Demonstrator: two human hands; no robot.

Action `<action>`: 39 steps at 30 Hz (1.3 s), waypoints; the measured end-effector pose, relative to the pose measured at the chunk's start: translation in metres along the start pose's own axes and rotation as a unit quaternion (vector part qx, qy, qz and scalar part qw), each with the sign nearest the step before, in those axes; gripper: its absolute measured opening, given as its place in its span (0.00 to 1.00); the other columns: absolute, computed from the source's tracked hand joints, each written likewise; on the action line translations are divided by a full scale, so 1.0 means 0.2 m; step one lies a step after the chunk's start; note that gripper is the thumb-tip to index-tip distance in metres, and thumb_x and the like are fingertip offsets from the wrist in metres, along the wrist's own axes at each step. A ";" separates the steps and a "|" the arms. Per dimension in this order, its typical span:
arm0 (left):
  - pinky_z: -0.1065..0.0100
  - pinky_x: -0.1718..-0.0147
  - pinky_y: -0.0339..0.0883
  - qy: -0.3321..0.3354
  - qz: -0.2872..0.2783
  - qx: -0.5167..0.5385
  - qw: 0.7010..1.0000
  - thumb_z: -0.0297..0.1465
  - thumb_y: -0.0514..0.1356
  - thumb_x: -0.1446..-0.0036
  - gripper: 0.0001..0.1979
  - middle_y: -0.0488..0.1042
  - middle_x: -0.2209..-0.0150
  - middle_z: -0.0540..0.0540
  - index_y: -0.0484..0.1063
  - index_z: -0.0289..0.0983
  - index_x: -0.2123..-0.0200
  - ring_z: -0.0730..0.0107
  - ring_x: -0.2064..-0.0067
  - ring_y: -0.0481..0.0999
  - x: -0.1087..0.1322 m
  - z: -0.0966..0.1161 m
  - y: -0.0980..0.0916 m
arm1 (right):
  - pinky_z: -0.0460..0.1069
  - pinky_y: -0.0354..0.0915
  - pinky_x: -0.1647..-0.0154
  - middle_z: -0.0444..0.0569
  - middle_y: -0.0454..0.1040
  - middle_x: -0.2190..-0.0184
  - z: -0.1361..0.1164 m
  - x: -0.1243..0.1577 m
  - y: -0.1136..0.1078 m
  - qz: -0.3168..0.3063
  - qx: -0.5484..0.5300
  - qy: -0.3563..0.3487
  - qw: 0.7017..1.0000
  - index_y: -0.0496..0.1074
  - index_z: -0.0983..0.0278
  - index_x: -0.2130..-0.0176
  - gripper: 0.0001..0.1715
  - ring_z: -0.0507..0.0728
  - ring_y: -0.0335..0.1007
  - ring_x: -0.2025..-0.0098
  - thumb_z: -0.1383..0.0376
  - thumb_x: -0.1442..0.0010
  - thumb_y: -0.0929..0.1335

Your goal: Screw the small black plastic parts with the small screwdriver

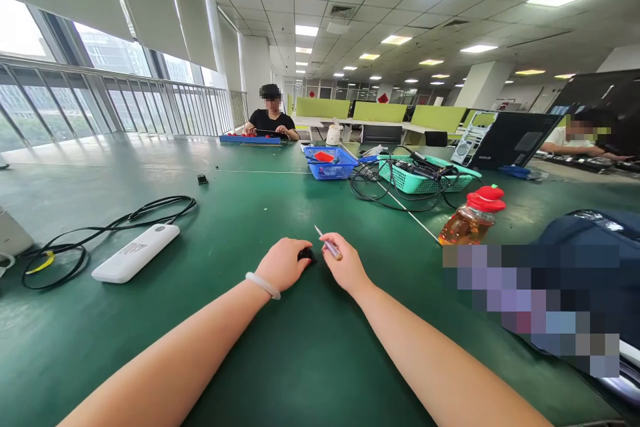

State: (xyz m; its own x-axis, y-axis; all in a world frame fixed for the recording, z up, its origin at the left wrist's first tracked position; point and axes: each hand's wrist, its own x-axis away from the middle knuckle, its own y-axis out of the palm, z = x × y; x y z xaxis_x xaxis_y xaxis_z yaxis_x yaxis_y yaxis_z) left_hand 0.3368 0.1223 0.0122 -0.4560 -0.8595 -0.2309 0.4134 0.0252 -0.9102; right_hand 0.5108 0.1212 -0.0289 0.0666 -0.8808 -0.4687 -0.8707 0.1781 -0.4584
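Observation:
My left hand point(284, 263) rests on the green table point(280, 353) with its fingers curled over a small black part point(307, 255), holding it down. My right hand point(345, 264) is just to the right of it, closed around a thin screwdriver point(327, 245) whose metal tip points up and to the left, above the black part. A pale bangle sits on my left wrist. Both forearms reach in from the bottom edge.
A white power bank point(136, 252) with a looped black cable point(100, 233) lies to the left. A red-capped bottle point(473, 217) lies on its side at right. A blue basket point(330, 163), a green basket point(425, 177) and another small black part point(202, 179) stand farther back. Two people sit at far tables.

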 end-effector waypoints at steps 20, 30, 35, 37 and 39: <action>0.55 0.43 0.62 0.020 0.012 0.104 0.994 0.29 0.58 0.45 0.20 0.75 0.49 0.43 0.70 0.39 0.48 0.57 0.46 0.70 -0.02 -0.16 0.09 | 0.55 0.63 0.53 0.48 0.76 0.60 -0.14 0.07 0.03 0.000 0.100 -0.135 0.986 0.68 0.58 0.54 0.17 0.58 0.71 0.60 0.71 0.43 0.62; 0.55 0.43 0.61 0.027 -0.002 0.101 0.995 0.27 0.58 0.44 0.20 0.74 0.48 0.43 0.69 0.39 0.46 0.58 0.46 0.69 -0.02 -0.16 0.08 | 0.56 0.60 0.48 0.46 0.78 0.63 -0.21 0.09 -0.03 0.019 0.088 -0.134 0.987 0.68 0.57 0.56 0.09 0.57 0.72 0.60 0.64 0.38 0.63; 0.55 0.45 0.63 -0.015 -0.001 0.093 0.996 0.35 0.64 0.47 0.20 0.75 0.53 0.43 0.73 0.42 0.50 0.56 0.48 0.70 -0.02 -0.17 0.08 | 0.56 0.60 0.49 0.44 0.77 0.70 -0.20 0.09 -0.05 0.059 0.094 -0.132 0.985 0.70 0.58 0.62 0.08 0.56 0.71 0.64 0.63 0.36 0.61; 0.56 0.46 0.64 -0.027 -0.001 0.097 0.995 0.37 0.65 0.49 0.20 0.74 0.54 0.43 0.73 0.42 0.51 0.56 0.49 0.70 -0.02 -0.18 0.08 | 0.55 0.62 0.52 0.45 0.77 0.71 -0.19 0.09 -0.06 0.076 0.099 -0.124 0.984 0.70 0.58 0.64 0.10 0.56 0.71 0.65 0.62 0.36 0.61; 0.56 0.47 0.65 -0.033 -0.002 0.101 0.994 0.39 0.66 0.50 0.20 0.74 0.56 0.44 0.74 0.43 0.52 0.56 0.50 0.70 -0.03 -0.18 0.08 | 0.54 0.63 0.53 0.46 0.77 0.69 -0.18 0.08 -0.06 0.091 0.100 -0.117 0.984 0.70 0.59 0.65 0.11 0.56 0.71 0.66 0.61 0.36 0.60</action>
State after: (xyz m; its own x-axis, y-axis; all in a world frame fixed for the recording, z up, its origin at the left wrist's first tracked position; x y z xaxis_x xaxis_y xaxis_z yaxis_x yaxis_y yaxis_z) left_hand 0.3171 0.1457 -0.0137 -0.4083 -0.8908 -0.1992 0.5649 -0.0752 -0.8217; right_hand 0.5049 0.0896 -0.0039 0.0494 -0.7058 -0.7067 -0.7671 0.4263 -0.4794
